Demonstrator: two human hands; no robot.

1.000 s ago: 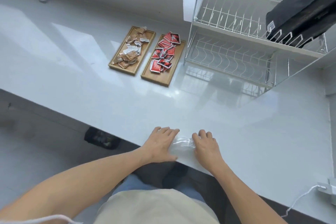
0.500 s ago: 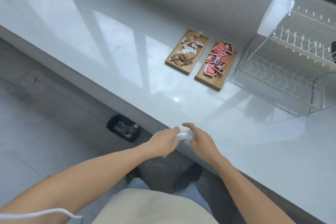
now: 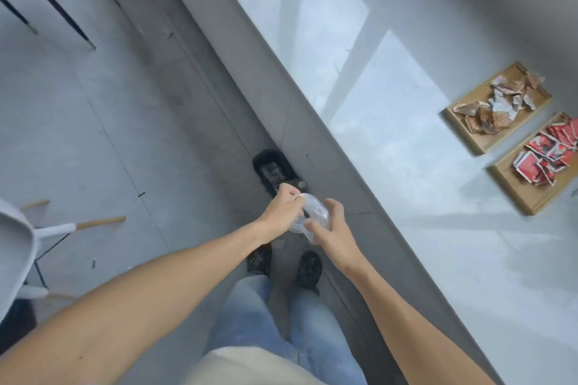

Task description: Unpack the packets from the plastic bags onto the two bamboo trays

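A crumpled clear plastic bag (image 3: 314, 215) is held between both hands, off the counter and above the floor. My left hand (image 3: 281, 214) is closed on its left side and my right hand (image 3: 333, 230) grips its right side with fingers partly spread. I see no packets inside it. Far right on the white counter (image 3: 391, 141) lie two bamboo trays: one tray (image 3: 459, 117) holds brown and white packets (image 3: 497, 105), the other tray (image 3: 513, 187) holds red packets (image 3: 547, 155).
A black bin (image 3: 269, 170) with dark contents stands on the grey floor just beyond my hands, against the counter's base. Chair legs (image 3: 62, 14) show at the top left, and a white chair (image 3: 18, 244) sits at the left edge.
The bag has been lifted off the counter edge and bunched up between both hands. My view has swung left and down, so the trays slid to the right edge and the dish rack left the view.
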